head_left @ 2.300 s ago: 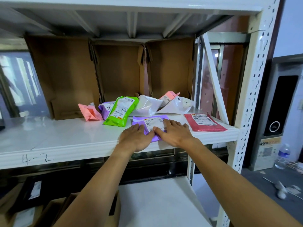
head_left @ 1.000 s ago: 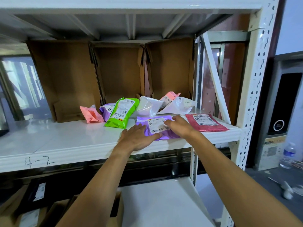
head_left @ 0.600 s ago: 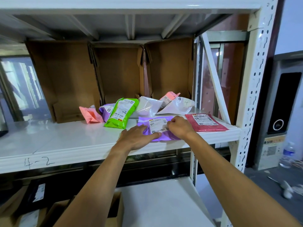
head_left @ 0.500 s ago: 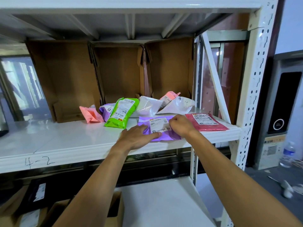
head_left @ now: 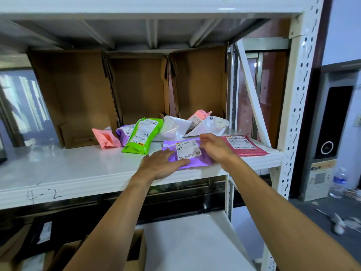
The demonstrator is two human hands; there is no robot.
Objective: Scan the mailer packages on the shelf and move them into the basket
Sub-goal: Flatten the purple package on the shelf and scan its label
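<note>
Now both hands on purple mailer at shelf edge: left hand flat, right hand gripping edge

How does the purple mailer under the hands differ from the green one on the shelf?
The purple mailer lies flat at the shelf's front edge; the green mailer looks puffier, sloping up onto the pile behind. Left hand and right hand touch the purple one; nothing touches the green. Both show white labels.
</note>
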